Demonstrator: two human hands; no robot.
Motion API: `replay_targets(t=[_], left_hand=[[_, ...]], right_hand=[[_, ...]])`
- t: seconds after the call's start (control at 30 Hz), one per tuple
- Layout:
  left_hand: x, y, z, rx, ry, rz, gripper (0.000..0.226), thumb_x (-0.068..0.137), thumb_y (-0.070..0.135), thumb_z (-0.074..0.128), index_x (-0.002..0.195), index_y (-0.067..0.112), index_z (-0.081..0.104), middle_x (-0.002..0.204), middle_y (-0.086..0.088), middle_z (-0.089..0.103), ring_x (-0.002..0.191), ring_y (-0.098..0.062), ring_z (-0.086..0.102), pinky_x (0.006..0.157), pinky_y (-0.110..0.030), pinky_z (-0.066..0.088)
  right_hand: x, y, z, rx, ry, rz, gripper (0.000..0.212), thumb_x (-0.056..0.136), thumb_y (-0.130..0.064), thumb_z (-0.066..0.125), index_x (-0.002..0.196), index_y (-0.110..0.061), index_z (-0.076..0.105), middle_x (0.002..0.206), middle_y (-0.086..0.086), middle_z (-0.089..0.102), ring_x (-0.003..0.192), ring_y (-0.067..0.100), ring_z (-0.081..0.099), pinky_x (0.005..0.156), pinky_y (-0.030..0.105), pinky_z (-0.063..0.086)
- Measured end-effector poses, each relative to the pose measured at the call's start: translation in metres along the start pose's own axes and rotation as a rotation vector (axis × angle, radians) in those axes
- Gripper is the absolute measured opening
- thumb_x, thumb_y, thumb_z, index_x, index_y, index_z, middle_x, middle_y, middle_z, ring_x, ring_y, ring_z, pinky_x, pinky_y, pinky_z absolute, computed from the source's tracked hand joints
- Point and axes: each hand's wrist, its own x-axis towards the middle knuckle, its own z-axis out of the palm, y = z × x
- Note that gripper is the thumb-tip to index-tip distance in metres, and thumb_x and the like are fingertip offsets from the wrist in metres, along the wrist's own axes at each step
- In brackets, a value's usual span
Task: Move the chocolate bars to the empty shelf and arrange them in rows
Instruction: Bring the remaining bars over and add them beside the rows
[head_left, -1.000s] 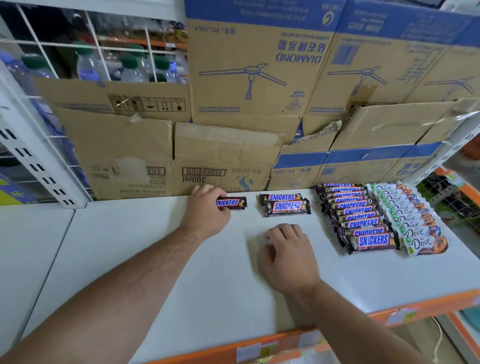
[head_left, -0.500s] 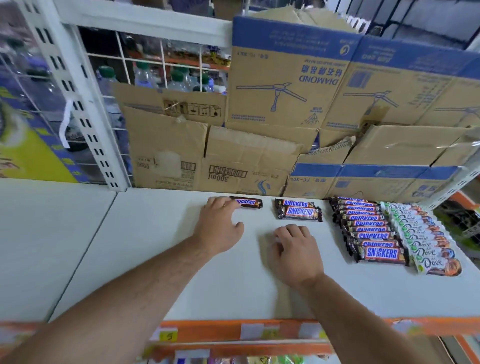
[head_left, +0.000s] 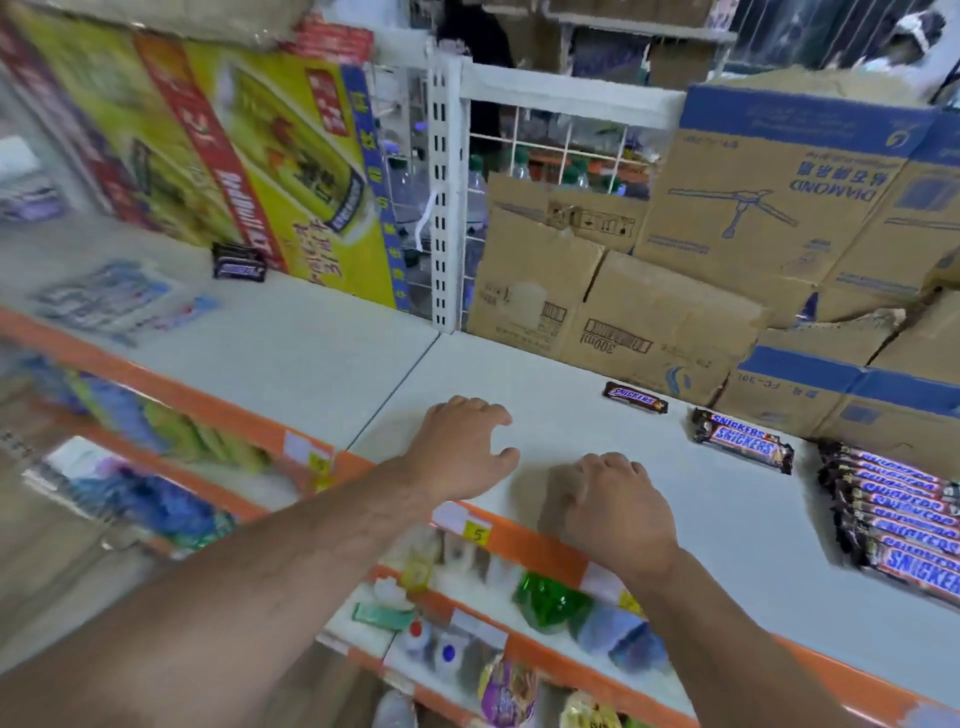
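Your left fingers (head_left: 470, 408) are spread and loosely bent, holding nothing, with the left hand (head_left: 460, 449) low over the white shelf (head_left: 519, 374). Your right fingers (head_left: 605, 465) curl downward onto the shelf near its orange front edge (head_left: 530, 545), and nothing shows in the right hand (head_left: 615, 506). Beyond them a single Snickers bar (head_left: 635, 397) lies by the cardboard boxes (head_left: 597, 306) at the back. To its right sit two stacked bars (head_left: 743, 440), then a long row of Snickers bars (head_left: 893, 512). Past the white upright post (head_left: 444, 197), a small dark stack of bars (head_left: 239, 262) waits on the neighbouring shelf (head_left: 311, 332) against a yellow carton (head_left: 270, 156).
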Motion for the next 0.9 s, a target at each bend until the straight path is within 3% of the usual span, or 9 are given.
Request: replay_targets(t=[0.17,0.63,0.9], left_hand=[[-0.029,-0.048,-0.032,0.007,0.051,-0.081,0.046,0.084,0.048,0.053,0.126,0.030,0.054,0.126,0.007,0.057,0.124,-0.018,0.044,0.103,-0.034,0.031],[-0.072,-0.283,-0.141,0.010,0.087,-0.178,0.054,0.083,0.053,0.050,0.132,0.031,0.050,0.132,0.006,0.054,0.125,-0.019,0.042,0.105,-0.039,0.034],[-0.066,-0.370,-0.180,-0.032,0.135,-0.214,0.061,0.078,0.057,0.044,0.131,0.029,0.052,0.130,0.006,0.057,0.126,-0.018,0.045,0.106,-0.040,0.036]], right_hand=[[0.000,-0.063,-0.003,0.117,0.039,-0.030,0.042,0.083,-0.040,0.051,0.123,-0.024,0.054,0.126,-0.001,0.052,0.121,0.022,0.045,0.092,0.038,0.048],[0.076,-0.321,0.010,0.136,0.019,-0.235,0.055,0.086,-0.039,0.051,0.139,-0.026,0.044,0.144,-0.004,0.041,0.132,0.018,0.036,0.104,0.033,0.039],[0.130,-0.410,0.018,0.117,-0.025,-0.292,0.053,0.088,-0.038,0.053,0.138,-0.028,0.043,0.142,-0.003,0.042,0.129,0.019,0.040,0.106,0.032,0.038]])
